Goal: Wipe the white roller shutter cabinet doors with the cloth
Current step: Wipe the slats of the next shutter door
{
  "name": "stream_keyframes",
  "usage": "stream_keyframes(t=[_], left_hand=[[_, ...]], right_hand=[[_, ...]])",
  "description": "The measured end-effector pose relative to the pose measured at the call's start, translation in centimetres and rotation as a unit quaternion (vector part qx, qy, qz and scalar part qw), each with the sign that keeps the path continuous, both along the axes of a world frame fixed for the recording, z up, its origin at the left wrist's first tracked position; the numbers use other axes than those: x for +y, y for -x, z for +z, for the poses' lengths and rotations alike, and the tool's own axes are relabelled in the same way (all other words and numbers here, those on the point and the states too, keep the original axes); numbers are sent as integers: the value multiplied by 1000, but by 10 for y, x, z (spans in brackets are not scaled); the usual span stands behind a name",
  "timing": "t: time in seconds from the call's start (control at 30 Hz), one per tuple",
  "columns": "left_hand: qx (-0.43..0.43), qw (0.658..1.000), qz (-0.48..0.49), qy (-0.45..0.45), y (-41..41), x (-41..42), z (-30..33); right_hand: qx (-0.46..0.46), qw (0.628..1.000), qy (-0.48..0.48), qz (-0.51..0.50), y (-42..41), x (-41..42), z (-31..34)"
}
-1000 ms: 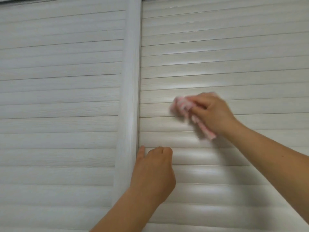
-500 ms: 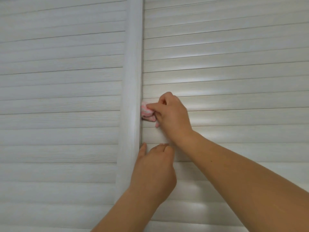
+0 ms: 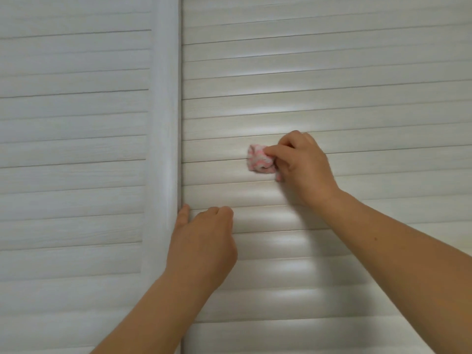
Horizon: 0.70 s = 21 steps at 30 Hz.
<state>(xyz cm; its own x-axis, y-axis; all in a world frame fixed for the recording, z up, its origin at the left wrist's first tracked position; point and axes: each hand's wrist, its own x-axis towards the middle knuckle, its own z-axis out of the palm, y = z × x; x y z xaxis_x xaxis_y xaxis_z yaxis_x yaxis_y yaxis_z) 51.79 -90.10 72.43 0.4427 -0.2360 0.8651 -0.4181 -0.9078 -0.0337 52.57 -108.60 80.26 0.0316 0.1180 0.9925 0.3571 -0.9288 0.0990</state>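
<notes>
Cloth point(image 3: 260, 160) is back right, off the post point(image 3: 163, 149), bunched in the right hand's point(image 3: 304, 166) pinch on the right door point(image 3: 332, 85). Left hand point(image 3: 204, 241) unmoved, fingers curled, braced below. Stroke reversing; slat wiping continues.

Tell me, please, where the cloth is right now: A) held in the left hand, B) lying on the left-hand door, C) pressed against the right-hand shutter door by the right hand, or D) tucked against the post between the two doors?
C: the right hand pinches the bunched pink and white cloth against the slats of the right-hand door, well clear of the post, while the left hand holds nothing.
</notes>
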Motion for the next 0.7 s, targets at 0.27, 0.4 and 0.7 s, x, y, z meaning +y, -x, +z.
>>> stream_keyframes(t=[0.27, 0.4, 0.7], left_hand=[[10, 1000, 20, -6, 1, -4, 2], [-4, 999, 39, -18, 0, -9, 3], [-6, 998, 55, -9, 3, -13, 6]], right_hand=[[-8, 980, -56, -189, 36, -84, -9], [-47, 965, -152, -210, 40, -93, -13], [69, 990, -67, -108, 28, -11, -3]])
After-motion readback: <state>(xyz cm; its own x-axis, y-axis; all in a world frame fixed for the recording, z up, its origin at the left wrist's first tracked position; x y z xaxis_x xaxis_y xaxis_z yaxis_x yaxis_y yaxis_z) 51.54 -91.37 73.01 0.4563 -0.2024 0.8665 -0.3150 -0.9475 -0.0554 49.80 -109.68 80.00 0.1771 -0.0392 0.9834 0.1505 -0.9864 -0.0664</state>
